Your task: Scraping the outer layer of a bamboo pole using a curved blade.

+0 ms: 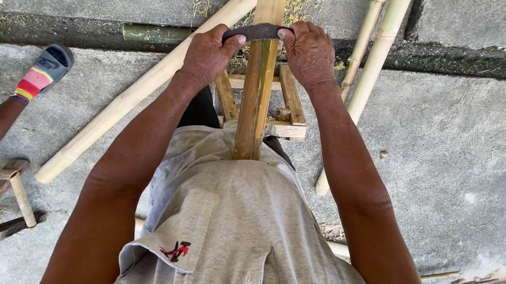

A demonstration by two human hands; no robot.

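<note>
Hands both clamped on a dark curved metal blade (259,31): left hand (207,54) on one end, right hand (310,54) on the other, grip tight. Blade sits across a pale upright bamboo strip (254,94) that leans vs the person's belly, over a small wooden stand (286,110). Imo keep pressure even on both ends & blade square to the strip.

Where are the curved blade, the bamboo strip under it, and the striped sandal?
Curved blade (260,31), head view, middle of its dark back.
Bamboo strip (252,107), head view, mid-length below the hands.
Striped sandal (43,74), head view, its coloured strap.
</note>
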